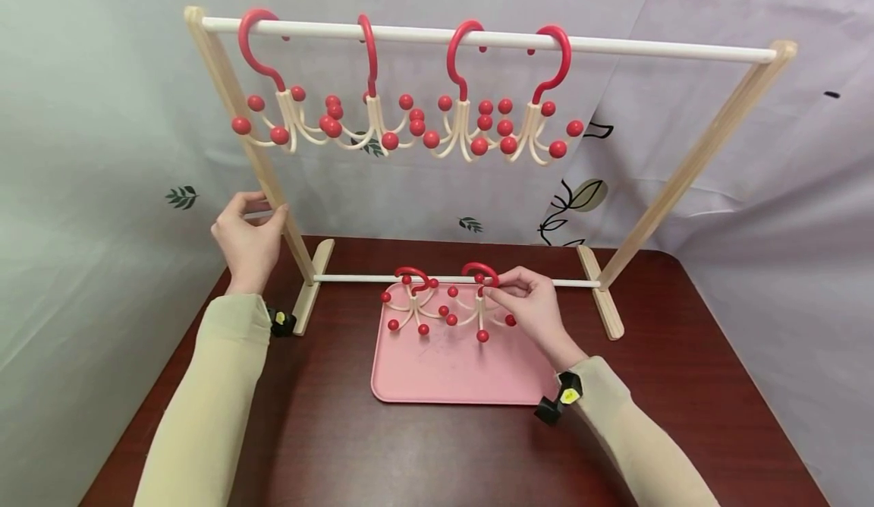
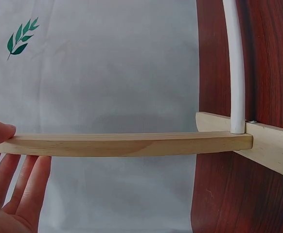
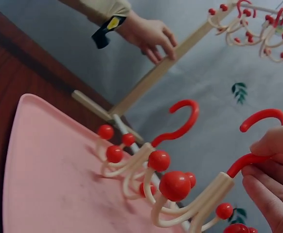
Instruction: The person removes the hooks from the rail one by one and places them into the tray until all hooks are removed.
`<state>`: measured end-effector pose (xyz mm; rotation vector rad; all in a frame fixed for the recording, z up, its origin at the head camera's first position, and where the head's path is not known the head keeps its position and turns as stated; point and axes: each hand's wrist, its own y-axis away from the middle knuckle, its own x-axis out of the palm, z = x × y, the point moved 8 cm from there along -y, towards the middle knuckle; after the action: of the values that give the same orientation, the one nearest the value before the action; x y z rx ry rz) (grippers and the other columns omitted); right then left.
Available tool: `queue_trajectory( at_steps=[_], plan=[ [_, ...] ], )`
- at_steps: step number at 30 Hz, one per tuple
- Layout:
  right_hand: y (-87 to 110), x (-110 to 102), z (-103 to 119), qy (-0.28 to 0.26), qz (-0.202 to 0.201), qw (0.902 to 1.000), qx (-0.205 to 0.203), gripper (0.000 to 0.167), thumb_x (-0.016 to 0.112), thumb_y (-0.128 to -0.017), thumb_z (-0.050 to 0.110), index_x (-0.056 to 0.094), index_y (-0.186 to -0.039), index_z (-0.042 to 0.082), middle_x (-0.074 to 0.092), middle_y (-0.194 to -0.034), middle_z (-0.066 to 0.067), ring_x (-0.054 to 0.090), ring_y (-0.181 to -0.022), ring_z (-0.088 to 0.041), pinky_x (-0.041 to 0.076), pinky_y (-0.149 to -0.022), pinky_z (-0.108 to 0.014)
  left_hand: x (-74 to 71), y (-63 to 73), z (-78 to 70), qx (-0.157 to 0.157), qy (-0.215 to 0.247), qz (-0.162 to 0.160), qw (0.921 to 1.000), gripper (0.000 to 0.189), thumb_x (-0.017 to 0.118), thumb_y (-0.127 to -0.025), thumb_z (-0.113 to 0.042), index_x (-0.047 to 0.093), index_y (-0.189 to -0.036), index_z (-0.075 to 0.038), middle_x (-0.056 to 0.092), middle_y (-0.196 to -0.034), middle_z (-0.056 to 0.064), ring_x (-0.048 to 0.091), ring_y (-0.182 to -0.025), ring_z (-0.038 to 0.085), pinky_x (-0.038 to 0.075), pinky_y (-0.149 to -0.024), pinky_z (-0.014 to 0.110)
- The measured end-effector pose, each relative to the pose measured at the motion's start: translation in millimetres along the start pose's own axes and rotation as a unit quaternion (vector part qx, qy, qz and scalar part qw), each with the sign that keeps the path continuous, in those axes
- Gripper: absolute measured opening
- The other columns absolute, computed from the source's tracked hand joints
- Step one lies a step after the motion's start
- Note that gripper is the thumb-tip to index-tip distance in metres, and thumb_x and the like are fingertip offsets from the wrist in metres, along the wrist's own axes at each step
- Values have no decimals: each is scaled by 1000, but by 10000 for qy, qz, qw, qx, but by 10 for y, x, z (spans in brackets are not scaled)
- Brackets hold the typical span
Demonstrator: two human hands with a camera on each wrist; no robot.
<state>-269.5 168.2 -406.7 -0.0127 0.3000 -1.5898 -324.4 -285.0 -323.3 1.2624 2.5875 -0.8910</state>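
Note:
My left hand [image 1: 249,245] pinches the left wooden post [image 1: 235,112] of a rack, thumb on one side and fingertips on the other, as the left wrist view shows. Over the pink tray [image 1: 437,378], my right hand [image 1: 536,310] pinches the red hook of a cream claw-shaped hanger [image 3: 214,191] with red balls on its prong tips. Whether its prongs touch the tray, I cannot tell. Just left of it a matching hanger [image 1: 413,306] stands on the tray, hook upward. Several more such hangers [image 1: 375,116] hang from the rack's white top bar [image 1: 410,34].
The rack's right post [image 1: 703,146] rises from a wooden foot [image 1: 601,294] on the dark red table [image 1: 341,439]. A white lower bar [image 1: 355,278] runs behind the tray. Behind everything hangs a pale cloth [image 1: 410,196] with leaf prints.

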Motion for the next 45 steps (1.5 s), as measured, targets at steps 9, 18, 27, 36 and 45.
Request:
queue_trajectory(
  at_steps=[9, 18, 27, 36, 45],
  plan=[
    [-3, 199, -227, 148, -95, 9989, 432, 18, 85, -85, 8, 74, -98, 5, 76, -99, -8, 75, -89, -20, 59, -68, -28, -7, 5, 5, 22, -30, -56, 10000, 33, 75, -93, -29, 73, -119, -9, 73, -109, 6, 71, -88, 16, 60, -80, 29],
    [-24, 354, -342, -403, -141, 9974, 578, 17, 82, -85, 0, 70, -98, -2, 75, -103, -15, 74, -89, -18, 61, -79, -42, 4, 2, 16, -8, 30, -61, 10000, 31, 75, -92, -29, 73, -117, -10, 73, -107, 5, 71, -88, 16, 59, -77, 26],
    [-66, 354, -386, -417, -245, 9976, 491, 19, 79, -86, -5, 68, -101, -9, 75, -102, -18, 74, -85, -14, 59, -72, -24, 6, -6, 22, -25, 25, -44, 10000, 32, 75, -92, -29, 73, -117, -10, 73, -108, 5, 71, -87, 13, 59, -79, 27],
    [-77, 338, -435, -421, -148, 9973, 586, 27, 79, -86, -2, 67, -110, -9, 74, -103, -18, 73, -87, -14, 59, -75, -23, 5, -8, 19, -49, 22, -32, 10000, 32, 75, -92, -29, 73, -118, -10, 73, -109, 5, 71, -87, 14, 59, -79, 27],
    [-48, 295, -401, -335, -64, 9975, 618, 38, 85, -85, 10, 70, -119, 2, 73, -113, -15, 72, -100, -23, 58, -84, -25, 10, -11, 25, -78, 23, -13, 10000, 32, 75, -93, -29, 73, -119, -10, 73, -109, 6, 71, -89, 17, 60, -80, 30]
  ],
)
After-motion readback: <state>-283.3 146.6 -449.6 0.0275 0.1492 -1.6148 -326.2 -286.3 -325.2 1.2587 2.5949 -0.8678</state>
